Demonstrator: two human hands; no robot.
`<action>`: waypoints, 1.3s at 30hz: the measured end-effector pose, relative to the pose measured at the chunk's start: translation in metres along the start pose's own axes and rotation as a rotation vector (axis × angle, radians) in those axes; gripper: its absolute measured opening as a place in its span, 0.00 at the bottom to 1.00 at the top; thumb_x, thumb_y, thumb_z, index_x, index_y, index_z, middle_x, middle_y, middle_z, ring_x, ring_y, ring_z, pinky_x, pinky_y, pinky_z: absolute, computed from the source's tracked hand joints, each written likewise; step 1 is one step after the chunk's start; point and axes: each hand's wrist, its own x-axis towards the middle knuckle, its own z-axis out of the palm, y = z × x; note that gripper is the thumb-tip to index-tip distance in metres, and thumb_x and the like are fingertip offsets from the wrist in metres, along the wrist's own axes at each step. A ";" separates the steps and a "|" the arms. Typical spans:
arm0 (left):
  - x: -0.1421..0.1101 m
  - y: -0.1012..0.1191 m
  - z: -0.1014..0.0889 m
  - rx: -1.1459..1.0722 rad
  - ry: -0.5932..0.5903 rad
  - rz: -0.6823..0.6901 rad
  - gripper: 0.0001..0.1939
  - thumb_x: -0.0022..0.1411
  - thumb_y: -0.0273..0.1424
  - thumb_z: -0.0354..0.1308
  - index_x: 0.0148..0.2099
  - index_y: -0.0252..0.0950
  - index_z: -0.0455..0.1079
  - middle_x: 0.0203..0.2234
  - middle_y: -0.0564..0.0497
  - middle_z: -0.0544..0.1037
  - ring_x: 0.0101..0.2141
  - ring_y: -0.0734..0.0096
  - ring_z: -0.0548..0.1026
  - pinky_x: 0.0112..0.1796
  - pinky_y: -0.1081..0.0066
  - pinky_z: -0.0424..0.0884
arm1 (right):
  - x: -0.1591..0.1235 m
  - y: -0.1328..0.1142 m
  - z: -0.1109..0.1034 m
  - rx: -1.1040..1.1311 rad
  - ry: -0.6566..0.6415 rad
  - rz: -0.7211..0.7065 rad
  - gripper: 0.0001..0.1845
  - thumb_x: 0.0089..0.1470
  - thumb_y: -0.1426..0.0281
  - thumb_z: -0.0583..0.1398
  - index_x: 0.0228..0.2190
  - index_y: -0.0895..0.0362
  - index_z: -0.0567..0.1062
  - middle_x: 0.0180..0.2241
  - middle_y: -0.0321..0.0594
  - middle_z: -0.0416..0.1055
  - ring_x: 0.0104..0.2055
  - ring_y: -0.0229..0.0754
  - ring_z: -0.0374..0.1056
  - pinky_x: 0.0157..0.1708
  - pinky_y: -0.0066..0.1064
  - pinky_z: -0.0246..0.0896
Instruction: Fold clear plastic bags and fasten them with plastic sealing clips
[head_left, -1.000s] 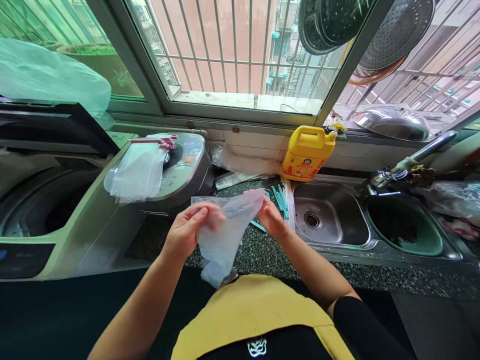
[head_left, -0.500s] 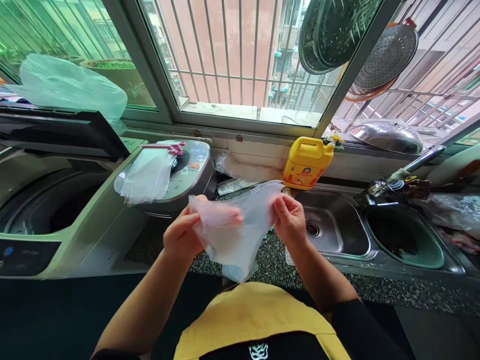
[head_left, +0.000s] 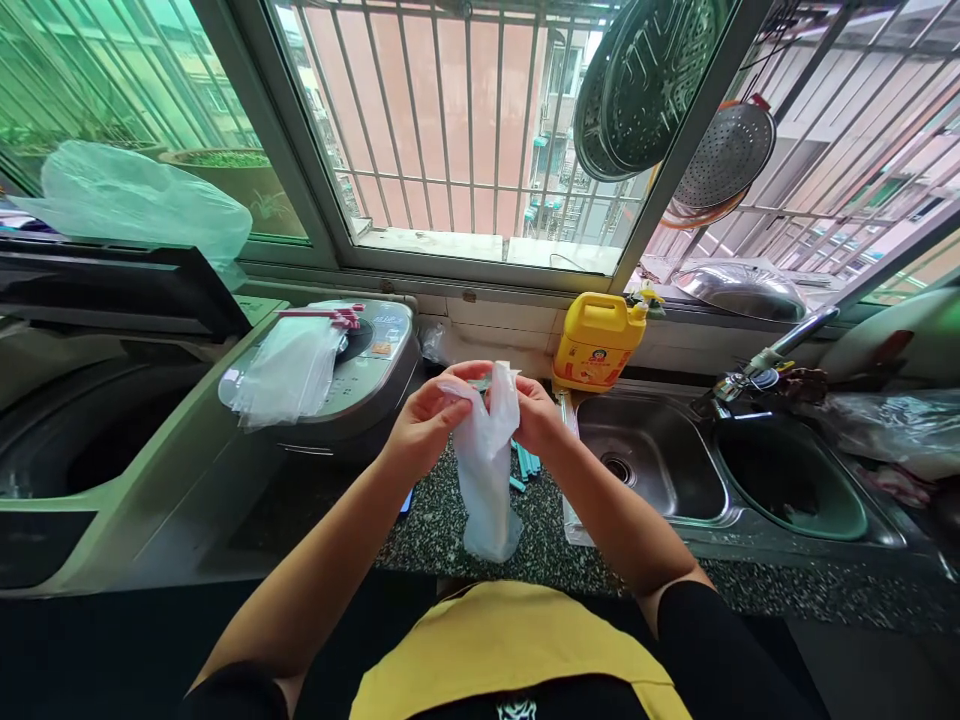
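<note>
A translucent white plastic bag (head_left: 484, 470) hangs between my hands above the speckled countertop (head_left: 420, 540), its top bunched and its lower end bluish. My left hand (head_left: 424, 425) pinches the upper left side of the bag between thumb and fingers. On the other side, my right hand (head_left: 534, 412) grips the bunched top, with its fingertips partly hidden behind the plastic. Several teal sticks or clips (head_left: 525, 462) lie on the counter just behind the bag; their exact kind is unclear.
To the left stand an open washing machine (head_left: 172, 480) and a grey appliance (head_left: 390, 350) topped with flat clear bags (head_left: 289, 375) and pink strips (head_left: 345, 316). A yellow jug (head_left: 600, 340) stands behind the steel sink (head_left: 675, 470). A green basin (head_left: 847, 510) sits at the right.
My hands have come closer together, gathering the top of the bag that was spread wide between them. The teal pieces on the counter now show more clearly. The view has shifted slightly.
</note>
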 end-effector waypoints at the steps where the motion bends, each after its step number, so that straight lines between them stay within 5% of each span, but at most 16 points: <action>1: 0.002 -0.001 0.000 0.009 -0.041 0.000 0.12 0.48 0.40 0.66 0.28 0.37 0.73 0.49 0.46 0.74 0.43 0.61 0.74 0.41 0.66 0.70 | 0.001 -0.001 0.001 0.006 -0.046 0.029 0.23 0.35 0.50 0.67 0.19 0.57 0.70 0.17 0.30 0.62 0.18 0.30 0.53 0.18 0.23 0.50; 5: 0.009 -0.004 -0.006 0.036 -0.174 -0.041 0.09 0.50 0.38 0.65 0.31 0.38 0.76 0.48 0.46 0.75 0.44 0.63 0.73 0.44 0.66 0.68 | 0.006 -0.005 0.003 -0.003 -0.141 0.101 0.20 0.31 0.56 0.70 0.19 0.57 0.72 0.16 0.29 0.62 0.18 0.29 0.54 0.18 0.23 0.50; 11: 0.015 -0.006 -0.012 0.065 -0.122 -0.018 0.10 0.47 0.37 0.67 0.32 0.38 0.77 0.36 0.48 0.77 0.38 0.67 0.74 0.40 0.70 0.69 | 0.008 -0.011 0.002 -0.107 -0.135 0.080 0.20 0.32 0.56 0.69 0.21 0.58 0.73 0.17 0.29 0.63 0.19 0.29 0.54 0.19 0.22 0.52; 16: 0.012 -0.001 -0.006 0.091 0.010 0.068 0.07 0.51 0.35 0.65 0.30 0.37 0.75 0.29 0.51 0.74 0.31 0.72 0.71 0.33 0.73 0.68 | -0.014 -0.018 0.001 -0.303 0.220 -0.278 0.20 0.42 0.52 0.64 0.31 0.55 0.74 0.29 0.35 0.71 0.30 0.35 0.65 0.32 0.27 0.62; 22: 0.006 0.006 0.006 0.215 0.071 0.211 0.05 0.51 0.31 0.65 0.32 0.37 0.74 0.29 0.51 0.74 0.33 0.73 0.71 0.37 0.74 0.69 | -0.036 -0.034 0.006 -0.616 0.209 -0.380 0.14 0.49 0.58 0.62 0.24 0.56 0.71 0.23 0.33 0.66 0.26 0.34 0.59 0.28 0.28 0.57; 27: 0.013 0.009 0.007 0.027 0.044 0.088 0.30 0.44 0.35 0.70 0.51 0.43 0.66 0.26 0.56 0.74 0.28 0.76 0.72 0.30 0.77 0.70 | -0.033 -0.043 0.003 -0.659 0.211 -0.410 0.13 0.51 0.62 0.61 0.22 0.57 0.69 0.22 0.31 0.64 0.25 0.33 0.57 0.27 0.27 0.56; 31: 0.019 0.008 0.005 0.036 -0.062 -0.089 0.14 0.48 0.37 0.68 0.36 0.35 0.73 0.24 0.53 0.75 0.27 0.75 0.72 0.30 0.76 0.70 | -0.032 -0.042 -0.002 -0.706 0.193 -0.411 0.10 0.50 0.62 0.62 0.26 0.56 0.70 0.24 0.32 0.66 0.27 0.34 0.60 0.30 0.28 0.60; 35: 0.018 0.009 0.006 0.137 -0.028 -0.014 0.07 0.51 0.34 0.66 0.30 0.36 0.75 0.25 0.53 0.75 0.27 0.76 0.71 0.30 0.77 0.68 | -0.035 -0.049 -0.008 -0.805 0.244 -0.615 0.20 0.48 0.60 0.63 0.43 0.51 0.69 0.42 0.39 0.69 0.41 0.40 0.66 0.41 0.35 0.64; 39: 0.017 0.015 0.010 0.272 -0.056 0.045 0.06 0.53 0.33 0.64 0.30 0.36 0.75 0.25 0.53 0.74 0.28 0.76 0.70 0.30 0.76 0.67 | -0.039 -0.081 -0.014 -1.155 0.124 -0.757 0.12 0.49 0.61 0.64 0.36 0.50 0.71 0.49 0.38 0.65 0.52 0.45 0.61 0.51 0.42 0.59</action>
